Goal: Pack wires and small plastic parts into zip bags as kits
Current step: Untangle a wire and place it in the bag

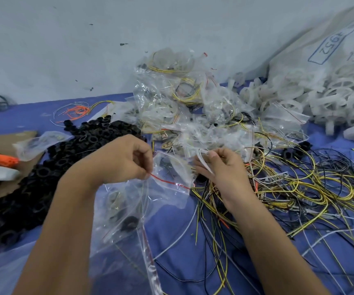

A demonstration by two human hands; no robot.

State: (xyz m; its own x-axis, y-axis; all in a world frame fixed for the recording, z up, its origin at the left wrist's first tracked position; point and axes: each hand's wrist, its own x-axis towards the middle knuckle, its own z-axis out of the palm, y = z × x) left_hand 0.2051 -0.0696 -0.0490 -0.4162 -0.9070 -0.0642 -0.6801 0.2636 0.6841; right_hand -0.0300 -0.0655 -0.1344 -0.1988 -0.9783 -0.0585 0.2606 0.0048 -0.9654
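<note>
One clear zip bag with a red seal line is held up just above a blue cloth, between the person's two hands. The left hand pinches the bag's mouth at its left end, fingers curled onto the plastic by the red line. The right hand is at the bag's right edge, thumb and fingers pinching a thin white wire just beside the opening. Dark small parts seem to sit in the bag already, though blur makes this uncertain. The step in hand looks like feeding a wire into an open bag; the next move probably calls for holding the mouth apart while the wire is coiled in, then pressing the seal closed. Beneath lies another clear bag with a black ring inside. Right of the hands spreads a tangle of yellow, black and white wires. Left lies a heap of black plastic rings. Behind is a pile of filled bags, and far right, white plastic wheels.
</note>
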